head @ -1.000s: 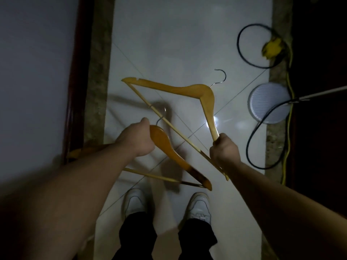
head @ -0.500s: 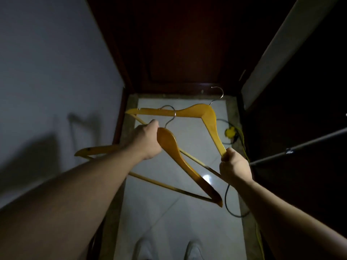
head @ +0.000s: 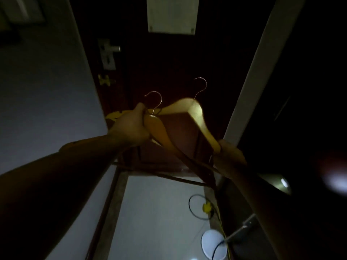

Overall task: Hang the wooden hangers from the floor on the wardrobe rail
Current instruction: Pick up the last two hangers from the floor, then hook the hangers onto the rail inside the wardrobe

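Head view, the only one. My left hand [head: 131, 128] is closed round the neck of one wooden hanger [head: 157, 128], just under its wire hook [head: 155, 101]. My right hand [head: 230, 152] is closed on the near end of the right arm of a second hanger [head: 195, 115], whose hook [head: 201, 87] stands up further off & to the right. Both hangers are in the air in front of a dark door [head: 169, 62], well clear of the floor [head: 154, 212]. Lower bars run down into shadow betw my forearms; can't tell if they cross or touch.

Handling, my guess: light, stiff, won't flex. The wood looks smooth & lacquered, amber, w/ rounded shoulders, so a bit slick in a loose grip. Thin wire hooks, prob. free to swivel, so better steer from the neck than the arm tip. Left grip is good for that; right grip on the arm end gives poor control of its hook, I'd shift it up toward the shoulder peak before hanging.

Rail [head: 242, 228]: pale metal rod, low right, vanishing into the dark wardrobe [head: 309, 91]. Hooks are well apart from it yet. Floor is glossy pale tile, w/ a looped black cable [head: 193, 209], a yellow plug [head: 206, 207] & a white ribbed disc [head: 210, 243] near the rail. All dim, blurry.
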Demonstrator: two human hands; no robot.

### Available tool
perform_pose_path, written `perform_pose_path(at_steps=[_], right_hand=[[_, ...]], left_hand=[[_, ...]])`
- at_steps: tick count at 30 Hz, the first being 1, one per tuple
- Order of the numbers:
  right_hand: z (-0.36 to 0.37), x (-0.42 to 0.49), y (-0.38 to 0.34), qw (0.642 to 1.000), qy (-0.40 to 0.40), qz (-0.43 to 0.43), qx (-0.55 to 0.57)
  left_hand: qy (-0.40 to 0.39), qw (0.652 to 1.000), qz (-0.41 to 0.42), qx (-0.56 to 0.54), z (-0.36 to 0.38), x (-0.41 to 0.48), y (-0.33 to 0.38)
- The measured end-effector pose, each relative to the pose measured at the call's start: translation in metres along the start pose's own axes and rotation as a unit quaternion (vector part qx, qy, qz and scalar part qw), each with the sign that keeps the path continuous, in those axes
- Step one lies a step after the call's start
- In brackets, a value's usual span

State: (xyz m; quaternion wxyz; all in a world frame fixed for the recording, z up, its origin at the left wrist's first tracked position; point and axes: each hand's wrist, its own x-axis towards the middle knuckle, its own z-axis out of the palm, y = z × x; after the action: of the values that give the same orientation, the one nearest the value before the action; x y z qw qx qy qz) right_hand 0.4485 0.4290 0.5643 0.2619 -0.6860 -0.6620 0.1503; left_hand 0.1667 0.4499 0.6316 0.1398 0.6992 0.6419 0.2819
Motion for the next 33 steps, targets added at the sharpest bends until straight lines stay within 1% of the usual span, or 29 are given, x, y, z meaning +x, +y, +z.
perform_pose_path(at_steps=[1, 4, 8, 12, 17, 24, 27, 33], right_hand=[[-0.023, 0.005, -0.011, 1.000, 0.012, 0.014, 0.020], [-0.091, 0.013, -0.038, 0.996, 0.014, 0.037, 0.079], [-0.180, 0.009, -0.079, 0.996, 0.027, 0.005, 0.079], [-0.261, -0.010, -0.121, 0.995, 0.064, -0.030, 0.071], [-0.325, -0.056, -0.167, 0.990, 0.116, -0.055, 0.063], [-0.360, -0.130, -0.195, 0.981, 0.181, -0.019, 0.060], [-0.368, -0.168, -0.194, 0.977, 0.208, 0.007, 0.046], [-0.399, -0.254, -0.176, 0.975, 0.209, 0.066, 0.021]], left_hand=[[0.016, 1.000, 0.004, 0.002, -0.020, 0.004, 0.015], [0.044, 0.999, 0.013, 0.001, -0.075, 0.016, 0.062], [0.087, 0.995, 0.045, 0.018, -0.143, 0.023, 0.124], [0.128, 0.989, 0.072, -0.009, -0.200, 0.023, 0.180], [0.160, 0.977, 0.131, -0.047, -0.248, 0.018, 0.230], [0.125, 0.959, 0.235, -0.095, -0.273, -0.012, 0.269], [0.086, 0.952, 0.264, -0.130, -0.265, -0.029, 0.284], [0.015, 0.934, 0.301, -0.190, -0.234, -0.076, 0.330]])
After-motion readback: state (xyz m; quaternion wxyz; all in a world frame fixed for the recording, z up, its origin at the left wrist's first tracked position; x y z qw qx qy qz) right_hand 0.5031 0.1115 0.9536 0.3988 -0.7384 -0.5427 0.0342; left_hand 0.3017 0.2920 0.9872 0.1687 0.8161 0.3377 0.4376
